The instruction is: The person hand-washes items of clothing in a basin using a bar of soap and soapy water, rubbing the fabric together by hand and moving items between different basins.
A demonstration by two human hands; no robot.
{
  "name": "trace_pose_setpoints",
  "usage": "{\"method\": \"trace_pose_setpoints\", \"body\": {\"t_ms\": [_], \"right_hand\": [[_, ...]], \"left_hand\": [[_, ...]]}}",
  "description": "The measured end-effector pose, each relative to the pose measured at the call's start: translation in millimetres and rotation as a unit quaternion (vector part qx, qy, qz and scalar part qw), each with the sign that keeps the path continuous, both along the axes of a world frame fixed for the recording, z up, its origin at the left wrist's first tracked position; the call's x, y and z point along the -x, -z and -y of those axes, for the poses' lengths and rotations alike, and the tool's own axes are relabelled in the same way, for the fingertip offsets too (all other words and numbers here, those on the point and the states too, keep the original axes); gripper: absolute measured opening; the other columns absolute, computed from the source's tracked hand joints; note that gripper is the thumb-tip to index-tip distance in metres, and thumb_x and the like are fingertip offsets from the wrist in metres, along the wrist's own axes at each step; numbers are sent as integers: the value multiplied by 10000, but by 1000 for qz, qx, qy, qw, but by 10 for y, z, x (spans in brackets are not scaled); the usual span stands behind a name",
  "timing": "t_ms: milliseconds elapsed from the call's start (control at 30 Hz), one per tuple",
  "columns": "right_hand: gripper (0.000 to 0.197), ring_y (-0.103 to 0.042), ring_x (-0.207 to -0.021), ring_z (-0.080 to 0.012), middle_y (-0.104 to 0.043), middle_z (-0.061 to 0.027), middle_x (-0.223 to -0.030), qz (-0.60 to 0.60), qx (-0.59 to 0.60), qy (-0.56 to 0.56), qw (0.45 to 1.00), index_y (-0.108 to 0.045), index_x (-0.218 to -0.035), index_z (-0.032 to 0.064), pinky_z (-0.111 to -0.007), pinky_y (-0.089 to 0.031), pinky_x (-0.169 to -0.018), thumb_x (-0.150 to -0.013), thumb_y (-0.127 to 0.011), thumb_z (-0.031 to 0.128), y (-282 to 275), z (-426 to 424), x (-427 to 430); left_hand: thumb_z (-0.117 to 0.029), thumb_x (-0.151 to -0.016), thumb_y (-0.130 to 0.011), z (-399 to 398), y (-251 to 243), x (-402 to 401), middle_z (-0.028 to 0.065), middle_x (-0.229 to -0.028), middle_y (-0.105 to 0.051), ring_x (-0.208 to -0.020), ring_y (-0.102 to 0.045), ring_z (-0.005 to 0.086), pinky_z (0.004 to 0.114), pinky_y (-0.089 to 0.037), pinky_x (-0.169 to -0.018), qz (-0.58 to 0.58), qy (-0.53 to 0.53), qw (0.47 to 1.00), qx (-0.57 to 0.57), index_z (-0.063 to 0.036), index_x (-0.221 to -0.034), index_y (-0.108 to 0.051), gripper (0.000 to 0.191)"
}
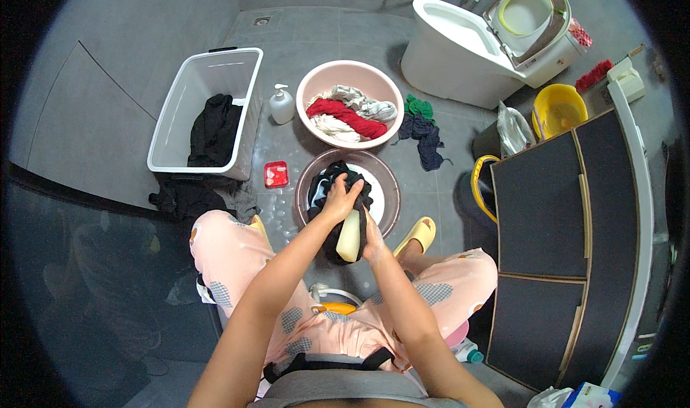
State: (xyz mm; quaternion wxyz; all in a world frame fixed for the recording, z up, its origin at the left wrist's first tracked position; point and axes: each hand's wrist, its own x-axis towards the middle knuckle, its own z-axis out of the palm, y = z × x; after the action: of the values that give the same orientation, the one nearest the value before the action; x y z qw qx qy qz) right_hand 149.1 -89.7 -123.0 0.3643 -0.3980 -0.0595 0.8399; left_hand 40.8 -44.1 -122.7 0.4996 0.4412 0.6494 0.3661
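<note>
A brown basin (pixel 398 203) stands on the floor between my feet, with wet black cloth (pixel 338 172) and some water in it. A pale yellow-green washboard or bar (pixel 349 238) slants over the basin's near rim, with black cloth around it. My left hand (pixel 344 197) presses on the black cloth, its fingers spread over the bar's far end. My right hand (pixel 372 237) grips the cloth and the bar's right side. Just beyond, a pink basin (pixel 304 122) holds red cloth (pixel 350 117) and white and grey cloths.
A white plastic tub (pixel 170 122) with black clothing, a pump bottle (pixel 281 104) and a red soap dish (pixel 276 174) are at the left. Green and dark cloths (pixel 426 138) lie right of the pink basin. Farther right are a toilet (pixel 458 58), yellow-rimmed bucket (pixel 477 184) and dark cabinet (pixel 539 208).
</note>
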Motion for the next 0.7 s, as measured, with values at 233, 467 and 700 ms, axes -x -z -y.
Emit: {"method": "trace_pose_setpoints", "body": {"t_ms": [233,467,700], "right_hand": [[303,-572,-789,-188,-601,-45,-898,172,15,155,973,-574,-977,68,-319,-452,-732,-829,-516,326,18,-198,-76],[488,-582,-841,-242,-584,-100,-971,166,7,73,983,-535,-1035,51,-375,-479,-735,-835,-422,482,-66,-178,-50],[500,-564,-923,-215,-569,-76,-1048,-18,-33,-7,999,-519,-1086,78,-345,-446,-818,-832,-415,496,-412,-145,-139]], "left_hand": [[-396,-714,-626,356,-403,34,216,-1185,-429,-1111,-416,322,370,-335,-924,29,136,990,30,-27,-1230,-359,689],[-406,-586,-746,345,-164,299,149,-1141,-483,-1027,-488,221,315,-403,-846,82,135,987,14,-23,-1212,-395,814],[-238,-742,-653,252,-128,525,119,-1108,-513,-973,-511,167,274,-409,-837,299,143,941,64,-12,-1173,-438,532]]}}
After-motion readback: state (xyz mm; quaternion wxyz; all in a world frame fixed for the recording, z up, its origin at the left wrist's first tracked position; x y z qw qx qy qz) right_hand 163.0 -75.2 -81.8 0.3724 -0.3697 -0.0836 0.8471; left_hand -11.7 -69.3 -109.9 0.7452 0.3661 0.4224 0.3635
